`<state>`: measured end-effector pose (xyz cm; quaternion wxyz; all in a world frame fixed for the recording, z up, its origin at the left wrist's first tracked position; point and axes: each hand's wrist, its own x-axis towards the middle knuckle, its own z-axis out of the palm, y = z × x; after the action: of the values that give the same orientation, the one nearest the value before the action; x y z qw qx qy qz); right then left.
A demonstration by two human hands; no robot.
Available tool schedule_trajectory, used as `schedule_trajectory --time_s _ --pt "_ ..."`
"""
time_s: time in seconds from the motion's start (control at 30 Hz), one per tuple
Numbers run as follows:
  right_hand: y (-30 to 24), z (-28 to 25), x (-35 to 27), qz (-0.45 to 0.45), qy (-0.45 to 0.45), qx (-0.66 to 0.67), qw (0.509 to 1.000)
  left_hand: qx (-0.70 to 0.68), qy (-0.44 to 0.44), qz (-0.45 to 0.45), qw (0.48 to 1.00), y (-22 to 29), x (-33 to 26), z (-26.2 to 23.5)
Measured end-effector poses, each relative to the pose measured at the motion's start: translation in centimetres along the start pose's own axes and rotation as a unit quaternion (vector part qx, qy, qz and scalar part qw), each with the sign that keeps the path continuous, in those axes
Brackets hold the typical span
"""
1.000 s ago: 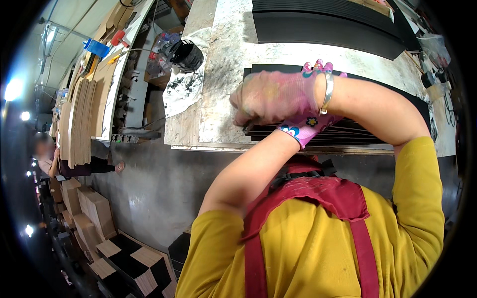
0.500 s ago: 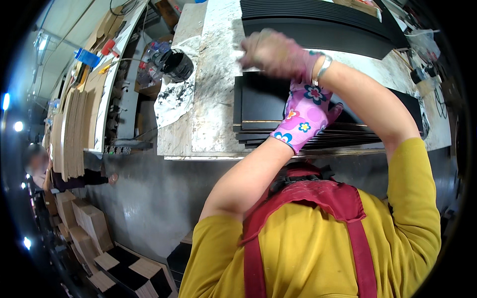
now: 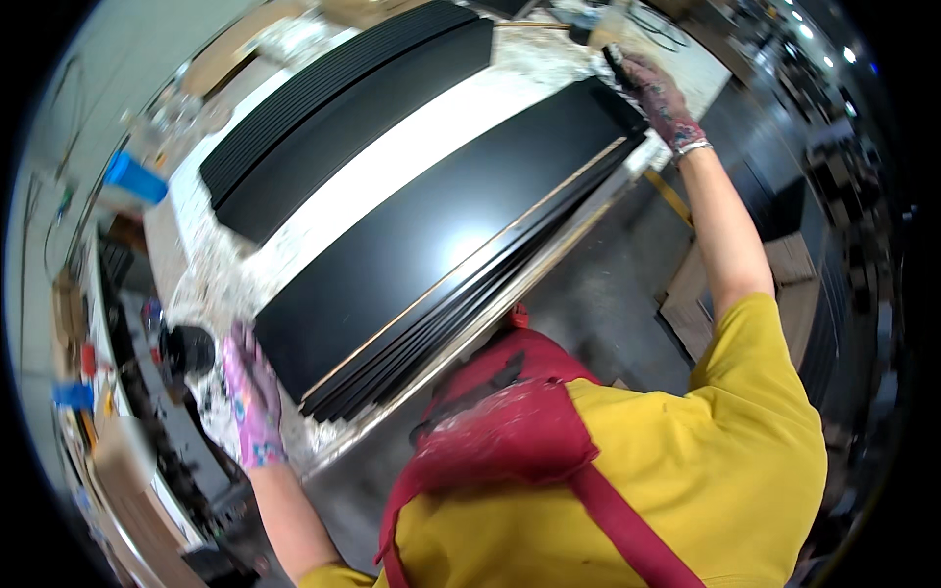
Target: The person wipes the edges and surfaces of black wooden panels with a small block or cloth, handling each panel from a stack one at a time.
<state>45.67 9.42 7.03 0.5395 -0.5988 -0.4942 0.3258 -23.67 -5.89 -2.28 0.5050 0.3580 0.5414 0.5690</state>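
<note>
A long glossy black panel (image 3: 441, 235) lies on top of a stack of similar black panels on a speckled worktable (image 3: 211, 284). My left hand (image 3: 250, 392), in a pink flowered glove, grips the near left end of the top panel. My right hand (image 3: 659, 96), in a dirty glove, holds the far right end of the same panel. My arms are spread wide, and my yellow shirt and red apron fill the lower right.
A second stack of black panels (image 3: 343, 118) lies farther back on the table. A black round tool (image 3: 186, 350) sits at the table's left end. Cardboard boxes (image 3: 784, 274) stand on the grey floor at right. Cluttered shelves run along the left.
My hands were together over the panel's left end; now they have spread to opposite ends of the top panel, and my head has turned so the whole panel shows.
</note>
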Motion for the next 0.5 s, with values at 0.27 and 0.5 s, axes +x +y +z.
schedule_trajectory --time_s 0.27,0.5 --pt "7.4 -4.2 2.7 0.045 0.013 0.061 0.997 0.030 0.057 -0.122 0.990 1.8 -2.1 2.7" --pt "9.8 -6.5 3.3 0.114 -0.093 0.228 0.963 0.423 0.102 -0.026 0.900 4.0 -4.9 3.5"
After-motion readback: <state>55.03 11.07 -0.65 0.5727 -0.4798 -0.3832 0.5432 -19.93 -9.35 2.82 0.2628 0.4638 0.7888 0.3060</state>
